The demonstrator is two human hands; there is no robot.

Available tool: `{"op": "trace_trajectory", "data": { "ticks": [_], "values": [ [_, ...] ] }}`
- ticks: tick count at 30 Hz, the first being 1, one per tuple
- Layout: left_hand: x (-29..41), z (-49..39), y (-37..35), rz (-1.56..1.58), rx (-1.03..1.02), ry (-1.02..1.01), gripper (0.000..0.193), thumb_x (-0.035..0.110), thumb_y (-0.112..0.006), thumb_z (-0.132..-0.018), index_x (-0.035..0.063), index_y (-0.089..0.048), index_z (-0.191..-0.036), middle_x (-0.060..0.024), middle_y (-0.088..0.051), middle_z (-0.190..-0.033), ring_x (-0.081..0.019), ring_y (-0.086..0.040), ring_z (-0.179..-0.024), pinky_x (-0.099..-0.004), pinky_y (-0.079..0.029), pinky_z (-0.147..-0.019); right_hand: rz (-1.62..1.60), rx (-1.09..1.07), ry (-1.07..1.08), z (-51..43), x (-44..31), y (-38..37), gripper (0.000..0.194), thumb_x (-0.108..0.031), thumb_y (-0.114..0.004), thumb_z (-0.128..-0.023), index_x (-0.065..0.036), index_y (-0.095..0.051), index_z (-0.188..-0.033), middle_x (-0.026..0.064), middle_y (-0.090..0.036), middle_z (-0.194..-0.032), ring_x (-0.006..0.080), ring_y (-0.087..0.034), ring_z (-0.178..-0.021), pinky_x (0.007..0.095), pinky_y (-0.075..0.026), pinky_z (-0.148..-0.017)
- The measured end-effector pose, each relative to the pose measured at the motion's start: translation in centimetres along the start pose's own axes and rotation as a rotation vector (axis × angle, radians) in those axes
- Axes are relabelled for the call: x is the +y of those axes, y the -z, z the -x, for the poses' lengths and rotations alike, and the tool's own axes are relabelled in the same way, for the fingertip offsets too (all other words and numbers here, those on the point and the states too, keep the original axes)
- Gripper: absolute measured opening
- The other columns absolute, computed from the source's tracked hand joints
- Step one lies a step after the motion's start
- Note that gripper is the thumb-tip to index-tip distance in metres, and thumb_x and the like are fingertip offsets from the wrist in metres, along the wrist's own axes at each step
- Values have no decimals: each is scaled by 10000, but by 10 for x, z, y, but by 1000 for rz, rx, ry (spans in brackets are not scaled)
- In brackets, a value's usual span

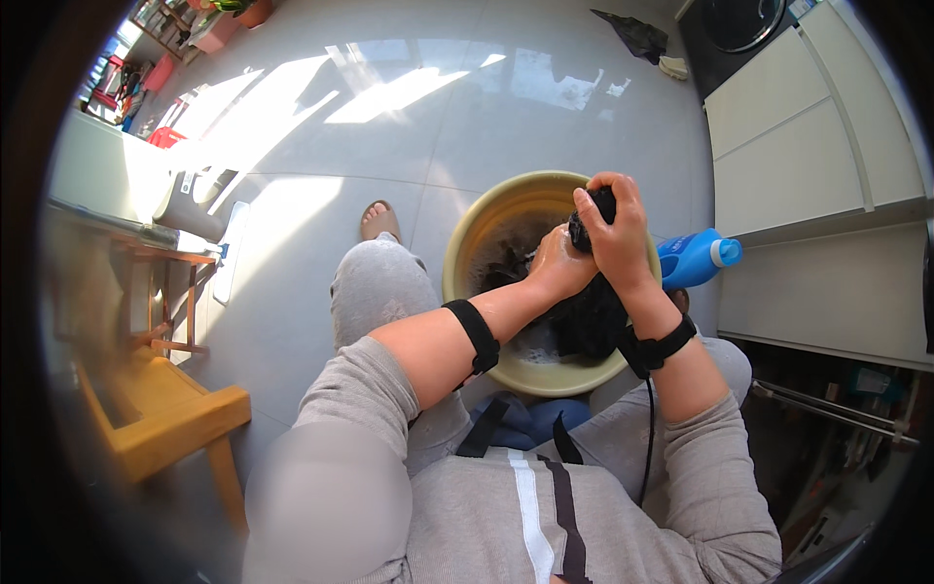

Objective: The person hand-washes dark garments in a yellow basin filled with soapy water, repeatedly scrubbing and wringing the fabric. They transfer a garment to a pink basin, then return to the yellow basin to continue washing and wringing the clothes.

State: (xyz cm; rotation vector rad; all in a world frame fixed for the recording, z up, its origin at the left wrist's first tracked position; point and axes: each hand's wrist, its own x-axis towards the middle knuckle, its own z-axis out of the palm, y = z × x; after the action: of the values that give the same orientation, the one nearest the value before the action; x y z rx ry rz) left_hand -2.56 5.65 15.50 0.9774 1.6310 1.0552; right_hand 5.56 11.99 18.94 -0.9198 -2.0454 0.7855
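A yellow plastic basin (pixel 461 241) stands on the floor before me, holding sudsy water and dark wet cloth (pixel 595 321). Over its right half, both hands grip a bunched part of black wet fabric (pixel 581 232). My left hand (pixel 562 257) is closed around the lower part of the bunch, below and left of the other. My right hand (pixel 619 219) clasps the upper end, thumb and fingers curled round it. Both hands look wet. Whether the gripped fabric joins the cloth in the basin is partly hidden by my hands. A blue detergent bottle (pixel 689 259) with a light cap touches the basin's right side.
White drawer cabinets (pixel 788 175) stand close at the right. On the left are a wooden stool or chair (pixel 182 431), a flat mop head (pixel 232 252) and a grey bin-like container (pixel 193 208). A dark cloth or bag (pixel 635 36) lies on the tiles, upper right.
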Motion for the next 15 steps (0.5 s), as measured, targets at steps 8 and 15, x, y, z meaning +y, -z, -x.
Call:
{"op": "trace_trajectory", "data": {
  "ticks": [8,15],
  "values": [
    [7,-21,17,360,443,-79,297,183,-755,-738,22,-617,-946,-109,-676,-845,-234,-644,-792,-358,-489,-745,-235,-111,-62,50,-4,11,504,45,-577,-756,-21,-474,-1244,141,-501,-1238,273,-534,-1114,351,-445,-948],
    [23,-3,3,883,377,-21,158,122,-732,-812,51,-619,-897,-17,-630,-789,-121,-587,-715,-278,-478,-691,-254,-149,-269,72,15,-28,943,-135,-728,-781,-29,-100,-1476,194,-403,-1398,345,-431,-1290,383,-346,-1071]
  ]
}}
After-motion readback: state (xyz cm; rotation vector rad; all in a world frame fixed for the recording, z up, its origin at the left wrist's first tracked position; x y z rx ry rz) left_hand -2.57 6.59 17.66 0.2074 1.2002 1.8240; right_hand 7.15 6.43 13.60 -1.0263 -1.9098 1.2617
